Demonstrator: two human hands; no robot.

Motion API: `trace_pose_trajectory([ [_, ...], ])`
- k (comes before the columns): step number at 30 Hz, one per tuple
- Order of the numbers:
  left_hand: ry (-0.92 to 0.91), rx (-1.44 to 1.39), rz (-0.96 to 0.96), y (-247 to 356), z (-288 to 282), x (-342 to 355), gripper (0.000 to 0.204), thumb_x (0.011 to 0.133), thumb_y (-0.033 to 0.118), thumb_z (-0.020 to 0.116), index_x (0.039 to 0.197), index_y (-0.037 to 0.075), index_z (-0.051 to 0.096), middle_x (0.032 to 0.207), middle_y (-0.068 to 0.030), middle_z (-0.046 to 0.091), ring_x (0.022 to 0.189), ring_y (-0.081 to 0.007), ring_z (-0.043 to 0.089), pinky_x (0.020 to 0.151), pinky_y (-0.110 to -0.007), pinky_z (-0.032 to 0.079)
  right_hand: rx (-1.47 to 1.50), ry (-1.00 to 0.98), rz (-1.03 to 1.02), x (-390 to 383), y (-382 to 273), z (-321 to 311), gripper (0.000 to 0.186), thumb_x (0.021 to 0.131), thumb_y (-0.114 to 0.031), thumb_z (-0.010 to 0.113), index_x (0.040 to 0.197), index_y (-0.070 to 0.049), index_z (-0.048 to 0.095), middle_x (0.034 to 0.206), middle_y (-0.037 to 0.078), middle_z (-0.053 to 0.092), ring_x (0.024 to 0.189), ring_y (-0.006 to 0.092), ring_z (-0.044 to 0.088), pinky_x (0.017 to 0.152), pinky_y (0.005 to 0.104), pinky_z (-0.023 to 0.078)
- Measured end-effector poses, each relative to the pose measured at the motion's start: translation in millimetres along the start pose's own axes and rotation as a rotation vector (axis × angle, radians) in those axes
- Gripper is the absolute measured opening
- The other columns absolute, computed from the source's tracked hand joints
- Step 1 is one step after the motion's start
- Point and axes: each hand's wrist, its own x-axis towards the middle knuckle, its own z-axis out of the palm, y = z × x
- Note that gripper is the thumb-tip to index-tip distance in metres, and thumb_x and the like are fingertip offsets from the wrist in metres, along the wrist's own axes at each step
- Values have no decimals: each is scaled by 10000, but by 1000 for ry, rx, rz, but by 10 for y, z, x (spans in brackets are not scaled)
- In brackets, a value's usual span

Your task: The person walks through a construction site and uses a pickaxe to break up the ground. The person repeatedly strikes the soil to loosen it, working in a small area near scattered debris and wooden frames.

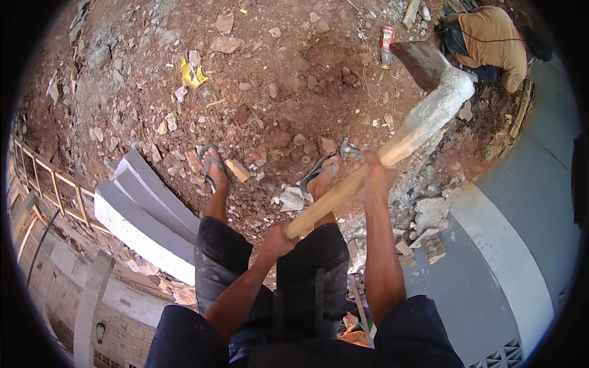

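I stand on rubble in grey sandals and hold a long-handled hoe (392, 144) raised in front of me. Its wooden handle runs from lower centre up to the right, where the cement-crusted neck joins a dark metal blade (420, 61). My left hand (277, 238) grips the butt end of the handle. My right hand (374, 175) is closed around the handle higher up, near its middle. The blade hangs in the air above the red-brown soil, close to another person.
Another person in a tan shirt (491, 40) crouches at the top right. A hammer (348, 149) lies by my right foot. Grey concrete mouldings (144, 208) lie at left, a grey curved wall (521, 202) at right. A red can (386, 38) and yellow wrapper (191, 73) lie among stones.
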Motion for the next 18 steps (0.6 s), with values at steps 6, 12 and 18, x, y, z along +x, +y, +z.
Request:
trace_pose_trajectory([
  [6, -19, -119, -70, 449, -361, 947, 369, 685, 157, 729, 1022, 47, 626, 871, -220, 668, 851, -397, 648, 725, -443, 509, -211, 29, -169, 1003, -375, 869, 196, 794, -17, 611, 905, 130, 541, 617, 115, 555, 464, 174, 540, 406, 297, 450],
  [12, 37, 295, -397, -425, -607, -879, 381, 665, 143, 745, 1006, 36, 612, 816, -219, 670, 796, -385, 664, 716, -454, 533, -135, -24, 526, 171, 1729, 244, 119, 759, -39, 639, 807, 33, 558, 636, 103, 543, 454, 204, 552, 385, 346, 470],
  [18, -12, -28, -603, -568, -419, -1287, 235, 673, 86, 745, 784, -5, 559, 646, -92, 608, 587, -203, 614, 559, -348, 490, -457, -279, 400, -119, 2342, 48, 401, 861, -363, 672, 862, 29, 586, 673, 78, 563, 611, 203, 603, 524, 364, 511],
])
